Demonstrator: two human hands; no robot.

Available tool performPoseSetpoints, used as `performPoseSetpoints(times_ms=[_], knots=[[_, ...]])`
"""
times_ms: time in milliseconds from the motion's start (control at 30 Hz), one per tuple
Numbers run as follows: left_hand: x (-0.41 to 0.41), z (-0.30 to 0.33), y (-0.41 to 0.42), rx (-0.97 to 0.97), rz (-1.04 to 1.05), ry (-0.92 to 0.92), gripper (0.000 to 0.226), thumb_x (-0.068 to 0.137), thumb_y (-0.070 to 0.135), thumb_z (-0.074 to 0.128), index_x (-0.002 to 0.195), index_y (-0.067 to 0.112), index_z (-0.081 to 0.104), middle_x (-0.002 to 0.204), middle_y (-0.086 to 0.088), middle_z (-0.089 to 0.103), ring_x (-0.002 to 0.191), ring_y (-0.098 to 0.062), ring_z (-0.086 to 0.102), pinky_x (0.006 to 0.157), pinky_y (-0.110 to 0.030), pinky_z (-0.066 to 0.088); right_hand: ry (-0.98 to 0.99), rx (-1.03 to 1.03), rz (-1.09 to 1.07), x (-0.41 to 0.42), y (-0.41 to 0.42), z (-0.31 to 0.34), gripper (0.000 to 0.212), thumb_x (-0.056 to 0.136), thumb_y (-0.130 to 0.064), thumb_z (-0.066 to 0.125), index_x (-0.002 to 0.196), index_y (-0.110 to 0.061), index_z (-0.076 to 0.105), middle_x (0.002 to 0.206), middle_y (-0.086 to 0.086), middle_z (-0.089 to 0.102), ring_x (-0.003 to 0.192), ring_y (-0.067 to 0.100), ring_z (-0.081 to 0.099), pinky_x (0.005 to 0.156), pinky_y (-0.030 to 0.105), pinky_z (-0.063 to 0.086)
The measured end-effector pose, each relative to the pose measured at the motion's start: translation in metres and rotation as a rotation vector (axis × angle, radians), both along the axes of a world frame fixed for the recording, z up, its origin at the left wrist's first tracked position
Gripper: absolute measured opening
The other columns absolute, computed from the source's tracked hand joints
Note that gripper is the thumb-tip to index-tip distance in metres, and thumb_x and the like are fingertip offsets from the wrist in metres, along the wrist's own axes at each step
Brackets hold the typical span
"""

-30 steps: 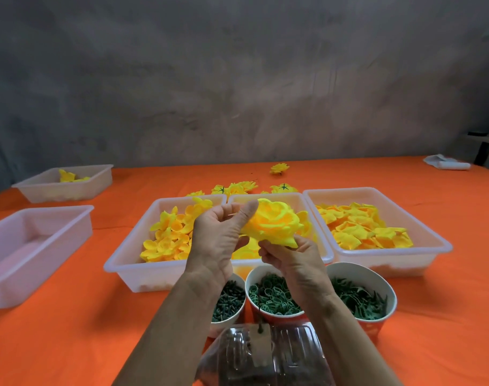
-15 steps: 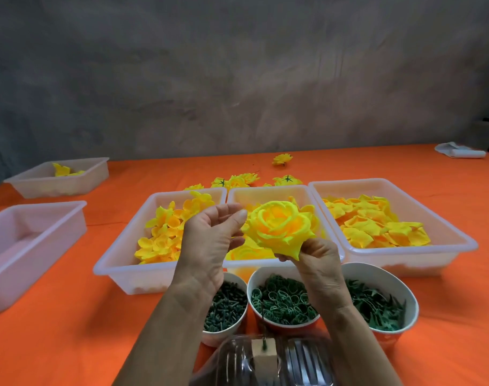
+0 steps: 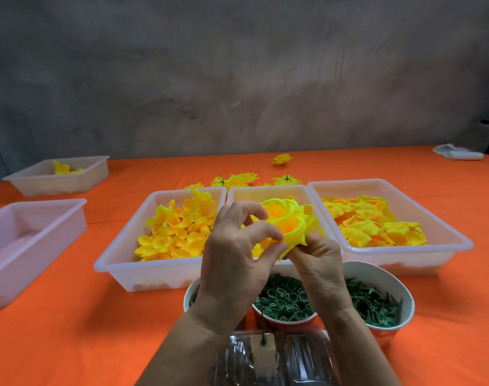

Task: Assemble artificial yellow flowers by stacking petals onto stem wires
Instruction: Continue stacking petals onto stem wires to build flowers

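Your left hand (image 3: 235, 254) and right hand (image 3: 318, 260) both pinching the yellow flower (image 3: 287, 224) (fingers curled), petal trays (image 3: 120, 263) at 12 o'clock

An empty white tub (image 3: 29, 246) was set at the left of the orange tablecloth (image 3: 70, 344); a white cloth (image 3: 457, 154) was laid far right.
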State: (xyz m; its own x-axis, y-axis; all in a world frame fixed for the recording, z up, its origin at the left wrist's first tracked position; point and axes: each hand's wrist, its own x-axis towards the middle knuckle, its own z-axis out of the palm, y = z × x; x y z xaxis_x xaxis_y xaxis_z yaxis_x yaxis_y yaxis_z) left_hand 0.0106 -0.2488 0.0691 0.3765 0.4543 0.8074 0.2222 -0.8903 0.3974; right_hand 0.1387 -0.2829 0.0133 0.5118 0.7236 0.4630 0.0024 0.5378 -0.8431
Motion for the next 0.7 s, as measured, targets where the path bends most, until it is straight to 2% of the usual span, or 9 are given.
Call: performPoseSetpoints(times_ms=[100,200,300,400,500,533,600,633,700], knots=[[-0.002,-0.001,-0.001,0.045,0.050,-0.073,0.009,0.069,0.020,0.075,0.072,0.011,0.072,0.082,-0.001,0.063,0.082,-0.017,0.054,0.072,-0.026,0.044,-0.015,0.048,0.019,-0.004,-0.003,0.003,0.018,0.073,-0.014,0.068,0.089,-0.009,0.075,0.081,0.000,0.074,0.073,0.008,0.062,0.066,0.019,0.051],[-0.004,0.002,-0.002,0.070,0.069,-0.121,0.010,0.071,0.019,0.074,0.071,0.009,0.072,0.075,-0.001,0.065,0.076,-0.016,0.055,0.069,-0.027,0.045,-0.057,0.081,0.048,-0.006,-0.006,0.002,0.023,0.077,-0.007,0.065,0.098,-0.001,0.070,0.092,0.001,0.075,0.085,0.009,0.068,0.073,0.019,0.052],[-0.006,0.003,-0.005,0.010,0.038,-0.165,0.011,0.070,0.018,0.074,0.076,0.009,0.072,0.075,0.000,0.066,0.074,-0.012,0.053,0.069,-0.029,0.046,-0.082,0.085,0.009,-0.009,-0.009,0.001,0.016,0.078,-0.004,0.065,0.092,-0.003,0.072,0.085,-0.001,0.075,0.078,0.005,0.065,0.070,0.018,0.051],[-0.010,0.002,-0.009,-0.050,-0.001,-0.171,0.028,0.068,0.022,0.075,0.094,0.011,0.072,0.077,0.003,0.064,0.073,-0.007,0.050,0.069,-0.023,0.046,-0.066,0.094,-0.020,-0.011,-0.010,0.001,0.017,0.077,-0.006,0.066,0.093,-0.002,0.072,0.086,0.001,0.075,0.079,0.007,0.067,0.070,0.019,0.052],[-0.010,0.001,-0.012,-0.008,0.007,-0.131,0.020,0.069,0.023,0.075,0.085,0.011,0.074,0.079,0.001,0.066,0.077,-0.012,0.056,0.071,-0.027,0.047,-0.132,0.083,-0.058,-0.012,-0.013,0.004,0.010,0.078,-0.005,0.070,0.088,-0.007,0.072,0.080,-0.008,0.074,0.075,0.001,0.065,0.068,0.016,0.050],[-0.010,0.002,-0.014,0.007,0.006,-0.124,0.016,0.070,0.023,0.074,0.081,0.011,0.075,0.079,0.001,0.067,0.079,-0.014,0.057,0.071,-0.030,0.048,-0.158,0.073,-0.080,-0.013,-0.013,0.004,0.012,0.079,-0.001,0.070,0.084,-0.012,0.073,0.076,-0.007,0.073,0.071,0.000,0.062,0.066,0.018,0.050],[-0.008,0.001,-0.019,0.032,-0.010,-0.117,0.013,0.071,0.022,0.074,0.079,0.012,0.076,0.080,0.001,0.067,0.081,-0.014,0.056,0.072,-0.032,0.048,-0.150,0.046,-0.104,-0.015,-0.013,0.002,0.027,0.080,0.008,0.066,0.078,-0.017,0.074,0.071,0.010,0.070,0.067,0.009,0.059,0.063,0.028,0.051],[-0.008,0.000,-0.021,0.024,-0.029,-0.125,0.014,0.071,0.023,0.074,0.082,0.014,0.076,0.083,0.002,0.068,0.084,-0.012,0.056,0.074,-0.030,0.049,-0.116,0.044,-0.090,-0.017,-0.014,0.003,0.027,0.080,0.009,0.065,0.077,-0.016,0.074,0.072,0.019,0.069,0.068,0.013,0.058,0.064,0.030,0.050],[-0.012,-0.001,-0.023,-0.051,-0.077,-0.189,0.021,0.074,0.027,0.073,0.093,0.020,0.073,0.093,0.005,0.067,0.092,-0.011,0.058,0.081,-0.027,0.049,-0.032,0.043,-0.034,-0.020,-0.016,0.004,0.019,0.079,0.003,0.068,0.079,-0.015,0.075,0.072,0.011,0.071,0.070,0.012,0.060,0.066,0.026,0.051]])
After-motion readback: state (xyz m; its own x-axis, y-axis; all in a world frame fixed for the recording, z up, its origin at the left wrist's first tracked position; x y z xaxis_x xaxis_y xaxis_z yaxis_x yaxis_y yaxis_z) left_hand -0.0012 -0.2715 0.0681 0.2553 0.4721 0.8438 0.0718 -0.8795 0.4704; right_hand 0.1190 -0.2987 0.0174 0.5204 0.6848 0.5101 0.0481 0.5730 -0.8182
